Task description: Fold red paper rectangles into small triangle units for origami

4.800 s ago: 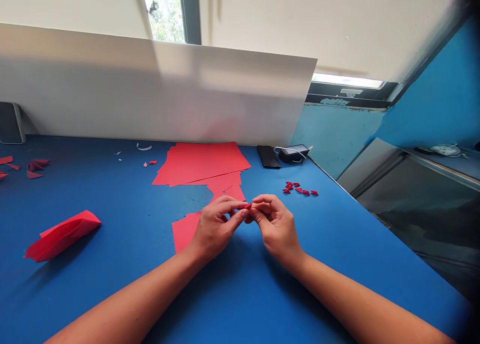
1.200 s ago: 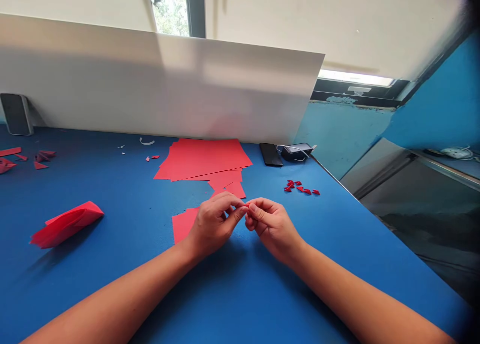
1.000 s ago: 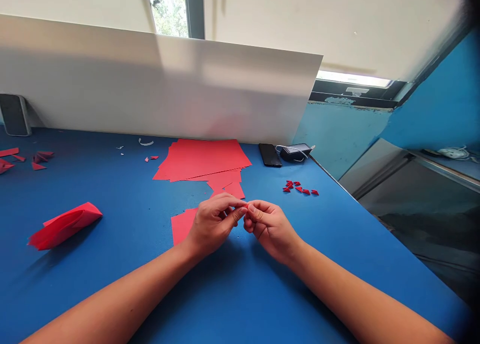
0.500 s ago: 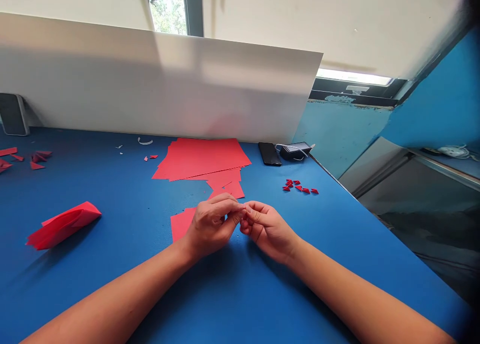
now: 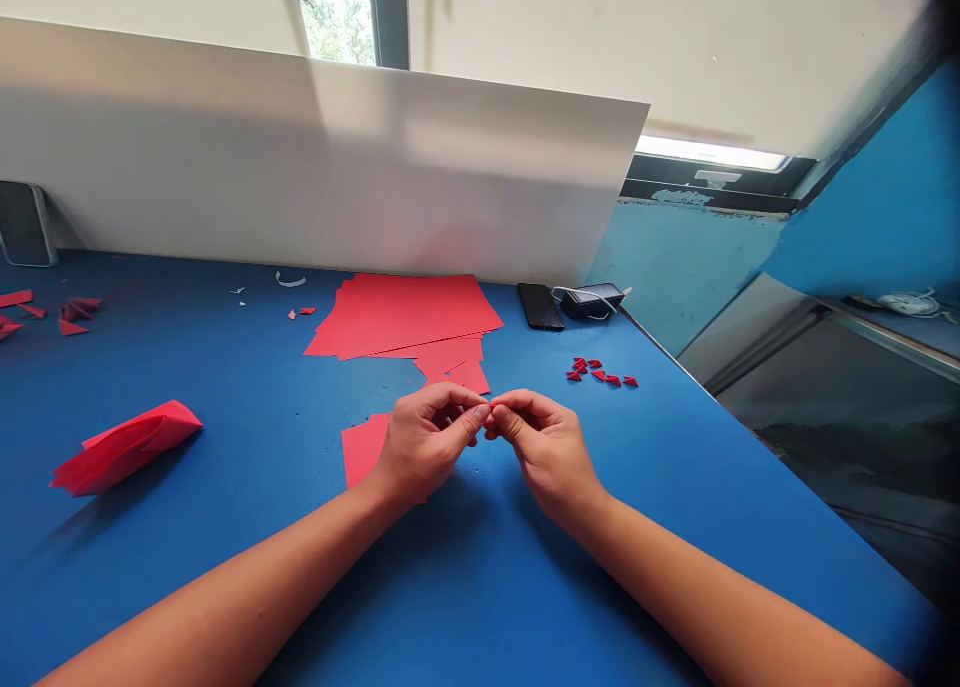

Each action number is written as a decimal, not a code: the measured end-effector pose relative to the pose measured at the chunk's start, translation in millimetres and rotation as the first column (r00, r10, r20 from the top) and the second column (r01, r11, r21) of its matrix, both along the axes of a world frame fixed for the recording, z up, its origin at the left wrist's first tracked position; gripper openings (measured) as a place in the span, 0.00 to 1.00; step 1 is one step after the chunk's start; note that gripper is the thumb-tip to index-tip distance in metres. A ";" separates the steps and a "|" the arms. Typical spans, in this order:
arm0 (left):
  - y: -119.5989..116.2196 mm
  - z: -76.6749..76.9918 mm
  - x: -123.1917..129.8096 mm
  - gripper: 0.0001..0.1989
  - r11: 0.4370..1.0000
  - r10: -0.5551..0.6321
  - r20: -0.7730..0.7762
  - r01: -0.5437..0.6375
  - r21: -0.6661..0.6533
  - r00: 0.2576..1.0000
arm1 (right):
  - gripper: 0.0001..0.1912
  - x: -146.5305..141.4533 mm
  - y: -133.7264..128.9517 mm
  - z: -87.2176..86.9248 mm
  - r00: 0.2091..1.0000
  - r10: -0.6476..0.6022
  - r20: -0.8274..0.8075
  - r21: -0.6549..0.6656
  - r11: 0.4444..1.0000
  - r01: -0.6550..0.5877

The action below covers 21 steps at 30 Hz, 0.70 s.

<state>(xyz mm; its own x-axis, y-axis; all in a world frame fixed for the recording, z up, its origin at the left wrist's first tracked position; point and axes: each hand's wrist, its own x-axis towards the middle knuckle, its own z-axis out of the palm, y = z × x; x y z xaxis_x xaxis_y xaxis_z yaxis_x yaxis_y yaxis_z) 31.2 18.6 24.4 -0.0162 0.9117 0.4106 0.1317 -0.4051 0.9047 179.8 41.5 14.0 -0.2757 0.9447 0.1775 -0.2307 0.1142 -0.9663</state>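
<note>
Between the fingertips of both hands is a tiny red paper piece, mostly covered by the fingers. My left hand pinches it from the left, and my right hand pinches it from the right, the fingertips almost touching. Beyond my hands lies a stack of red paper sheets, with smaller red sheets partly under my left hand. Several small folded red pieces lie to the right. A larger folded red paper bundle rests on the blue table at the left.
A black phone and a black device with a white cable lie near the back right. Another phone leans on the white board at far left, near red scraps. The table's right edge slants toward me.
Both hands have shifted their grip. My right hand has turned, its back and thumb now more upward, and a bit of red shows between the fingertips.
</note>
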 end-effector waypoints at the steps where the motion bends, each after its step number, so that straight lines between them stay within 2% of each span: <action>1: 0.0 0.8 0.1 0.05 1.000 0.000 0.004 0.000 -0.010 1.000 | 0.07 0.2 -0.8 1.7 0.999 -0.020 0.026 0.029 0.999 0.020; 5: 1.4 -0.6 -0.8 0.05 0.999 -0.037 -0.007 0.037 0.024 0.999 | 0.07 1.2 -2.4 5.4 0.995 -0.068 0.077 0.093 0.994 0.061; 11: 2.8 -0.7 -3.0 0.06 0.998 -0.007 -0.071 0.011 0.054 0.997 | 0.06 3.1 -3.0 3.8 0.988 -0.083 0.131 0.139 0.988 0.065; 17: 2.7 0.4 -3.2 0.07 0.998 -0.039 -0.053 0.036 -0.045 0.998 | 0.06 1.7 -4.4 4.1 0.989 -0.026 0.147 0.152 0.988 0.004; 19: 3.7 -1.2 -4.9 0.07 0.999 -0.038 -0.120 0.034 -0.036 0.992 | 0.05 2.0 -3.8 3.6 0.986 -0.036 0.161 0.161 0.987 0.010; 21: 4.7 -1.7 -8.6 0.07 0.999 -0.006 -0.311 0.022 0.049 0.950 | 0.05 3.0 -2.6 3.1 0.979 -0.063 0.192 0.199 0.980 0.024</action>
